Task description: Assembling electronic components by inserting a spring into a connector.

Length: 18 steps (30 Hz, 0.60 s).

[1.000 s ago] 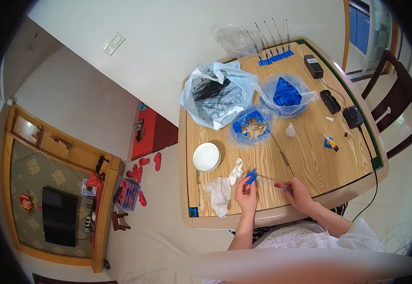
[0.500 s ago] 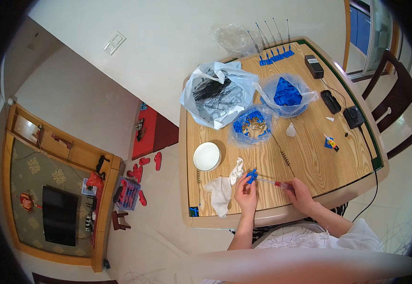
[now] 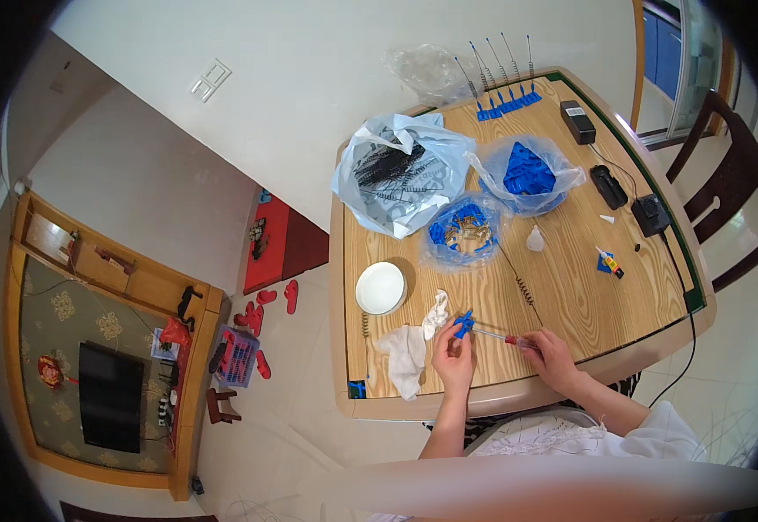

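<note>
Near the table's front edge, my left hand (image 3: 454, 364) pinches a small blue plastic part (image 3: 463, 324). My right hand (image 3: 555, 358) is closed round the red handle of a screwdriver (image 3: 513, 339), whose shaft points left with its tip at the blue part. Just left of my left hand lie a white cloth (image 3: 403, 355) and a crumpled white tissue (image 3: 436, 313). A dark coiled spring with a long straight wire (image 3: 524, 291) rests beyond my hands. Behind it stands a clear bag (image 3: 463, 233) of blue and brass-coloured pieces.
A white bowl (image 3: 380, 288) stands at the left. Farther back are a pale bag of dark springs (image 3: 414, 178) and a bag of blue parts (image 3: 531, 174). Several upright springs on blue bases (image 3: 509, 104) line the far edge. At right lie a glue tube (image 3: 610, 264) and a black charger (image 3: 650, 215).
My right hand's fingers have shifted slightly on the screwdriver handle. My left hand and the blue part have stayed in place.
</note>
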Each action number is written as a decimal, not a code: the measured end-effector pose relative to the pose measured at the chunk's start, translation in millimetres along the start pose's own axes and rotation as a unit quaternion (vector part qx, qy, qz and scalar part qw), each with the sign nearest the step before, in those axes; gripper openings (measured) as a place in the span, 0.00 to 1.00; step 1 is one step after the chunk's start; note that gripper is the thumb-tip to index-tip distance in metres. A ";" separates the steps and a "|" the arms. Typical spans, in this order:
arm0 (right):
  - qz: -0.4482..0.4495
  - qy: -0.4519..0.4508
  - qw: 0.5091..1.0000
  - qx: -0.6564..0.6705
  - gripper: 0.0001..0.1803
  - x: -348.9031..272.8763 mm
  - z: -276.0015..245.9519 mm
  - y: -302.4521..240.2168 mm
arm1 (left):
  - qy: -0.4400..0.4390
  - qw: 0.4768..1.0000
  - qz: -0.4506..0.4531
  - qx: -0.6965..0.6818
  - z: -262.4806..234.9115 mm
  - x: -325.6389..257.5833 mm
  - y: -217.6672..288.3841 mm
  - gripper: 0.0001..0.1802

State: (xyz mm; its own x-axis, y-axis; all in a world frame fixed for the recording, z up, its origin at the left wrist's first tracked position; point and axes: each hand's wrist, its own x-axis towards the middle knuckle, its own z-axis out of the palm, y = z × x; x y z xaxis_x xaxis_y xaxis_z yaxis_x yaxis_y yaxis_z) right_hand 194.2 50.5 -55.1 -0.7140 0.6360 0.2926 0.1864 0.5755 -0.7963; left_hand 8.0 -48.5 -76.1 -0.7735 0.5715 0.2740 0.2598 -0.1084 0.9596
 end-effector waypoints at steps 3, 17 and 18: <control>-0.002 0.007 1.000 -0.005 0.16 2.6 -0.3 -8.7 | -0.004 1.000 0.011 0.010 -0.1 0.1 -0.1 0.14; 0.007 0.011 1.000 -0.015 0.12 1.9 3.2 -7.3 | 0.001 1.000 -0.002 0.007 3.1 -0.5 7.5 0.14; 0.020 0.033 0.999 -0.005 0.12 0.9 4.5 -8.5 | 0.003 1.000 0.001 0.007 3.2 -0.4 8.4 0.14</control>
State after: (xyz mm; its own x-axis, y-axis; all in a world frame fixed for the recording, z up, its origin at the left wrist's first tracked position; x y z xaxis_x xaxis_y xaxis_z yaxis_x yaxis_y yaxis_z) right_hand 188.9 43.9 -50.4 -0.6599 0.6906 0.2959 0.2201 0.5542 -0.8027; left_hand 12.3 -47.0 -68.3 -0.7761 0.5670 0.2759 0.2696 -0.0972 0.9581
